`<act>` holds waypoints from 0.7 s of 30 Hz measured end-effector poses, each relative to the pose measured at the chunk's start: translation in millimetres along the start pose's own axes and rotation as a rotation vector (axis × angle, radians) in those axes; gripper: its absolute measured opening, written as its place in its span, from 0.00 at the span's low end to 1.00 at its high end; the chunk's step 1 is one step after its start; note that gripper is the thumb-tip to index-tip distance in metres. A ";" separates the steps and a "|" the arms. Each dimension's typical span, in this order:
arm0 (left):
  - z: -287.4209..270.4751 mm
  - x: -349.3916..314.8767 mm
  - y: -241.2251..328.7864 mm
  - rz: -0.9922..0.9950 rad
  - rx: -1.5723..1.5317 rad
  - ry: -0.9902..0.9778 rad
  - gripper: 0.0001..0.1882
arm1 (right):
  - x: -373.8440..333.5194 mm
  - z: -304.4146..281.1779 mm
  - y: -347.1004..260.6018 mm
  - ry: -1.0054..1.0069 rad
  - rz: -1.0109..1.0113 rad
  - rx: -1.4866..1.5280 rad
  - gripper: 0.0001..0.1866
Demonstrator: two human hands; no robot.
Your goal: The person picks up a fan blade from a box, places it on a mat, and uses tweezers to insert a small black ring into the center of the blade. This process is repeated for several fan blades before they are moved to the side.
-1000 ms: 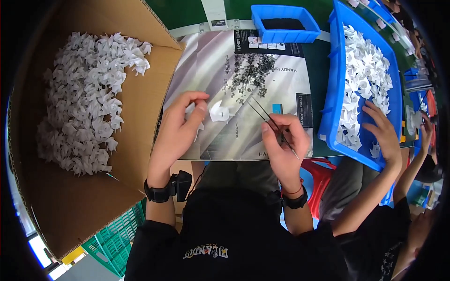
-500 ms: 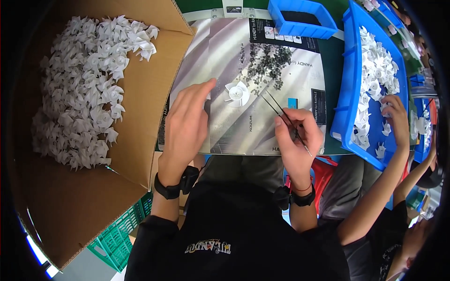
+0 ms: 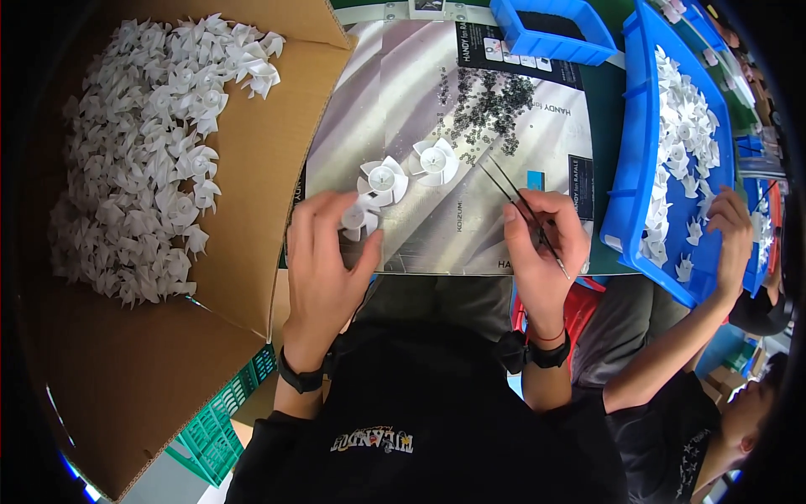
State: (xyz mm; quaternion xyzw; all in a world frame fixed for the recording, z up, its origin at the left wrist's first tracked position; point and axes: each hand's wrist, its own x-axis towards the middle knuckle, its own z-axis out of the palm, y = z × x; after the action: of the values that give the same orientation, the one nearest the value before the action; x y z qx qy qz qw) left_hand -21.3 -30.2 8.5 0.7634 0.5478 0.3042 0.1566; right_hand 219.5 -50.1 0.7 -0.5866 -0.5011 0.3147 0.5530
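Observation:
My left hand (image 3: 323, 244) curls around a small white fan wheel (image 3: 359, 220), thumb at its lower right edge and fingers at its upper left. Just beyond it, a second white fan wheel (image 3: 382, 179) and a third fan wheel (image 3: 436, 162) rest on the printed board. In my right hand (image 3: 546, 244) is a pair of dark tweezers (image 3: 514, 191), gripped between thumb and fingers. The two tips are apart and point toward the scattered small dark rings (image 3: 491, 105); nothing shows between them.
A cardboard box (image 3: 277, 151) full of white fan wheels stands at left. A small blue bin (image 3: 537, 44) of dark bits sits at the back. At right is a large blue tray (image 3: 625, 168) with more fan wheels, where another person's hand (image 3: 729, 227) reaches in.
Two more white fan wheels now show on the board beside the first, and my left hand has curled from flat. The view shifted slightly; my right hand keeps the tweezers.

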 end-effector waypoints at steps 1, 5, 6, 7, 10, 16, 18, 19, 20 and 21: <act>-1.6 -3.8 -3.3 -0.004 0.001 0.000 0.30 | 0.1 -0.4 0.1 -0.004 0.002 0.001 0.10; -8.3 -10.6 -7.5 0.054 -0.033 -0.008 0.27 | -0.1 -1.3 0.0 -0.005 -0.019 -0.020 0.10; -9.6 -12.2 -7.1 0.008 -0.060 0.000 0.26 | -0.1 -0.4 -0.5 -0.005 -0.015 -0.022 0.10; -10.7 -13.3 -6.5 -0.037 -0.087 0.008 0.25 | 0.0 0.3 -1.0 -0.003 -0.012 -0.025 0.10; -9.4 -9.0 -4.7 -0.090 -0.036 0.039 0.25 | -0.3 0.4 -2.0 0.001 -0.010 -0.033 0.10; 0.0 26.9 17.3 0.070 0.306 0.063 0.26 | 6.9 0.4 -0.9 -0.027 -0.020 -0.071 0.08; 8.4 42.6 28.1 0.150 0.327 0.029 0.26 | 5.1 0.7 -2.9 -0.011 -0.016 -0.067 0.07; 11.7 48.3 30.0 0.191 0.335 0.014 0.26 | 6.0 1.1 -4.0 0.005 -0.016 -0.063 0.06; 15.4 50.1 28.8 0.193 0.330 0.016 0.26 | 6.9 1.3 -4.9 0.020 -0.016 -0.058 0.06; 21.0 50.1 26.1 0.211 0.316 0.005 0.26 | 7.8 1.2 -5.5 0.022 -0.017 -0.062 0.06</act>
State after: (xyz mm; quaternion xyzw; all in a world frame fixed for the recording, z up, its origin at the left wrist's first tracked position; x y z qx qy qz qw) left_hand 22.2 9.3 22.0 0.8309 0.5061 0.2310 0.0004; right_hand 219.5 -43.1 7.3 -0.6026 -0.5096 0.2877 0.5426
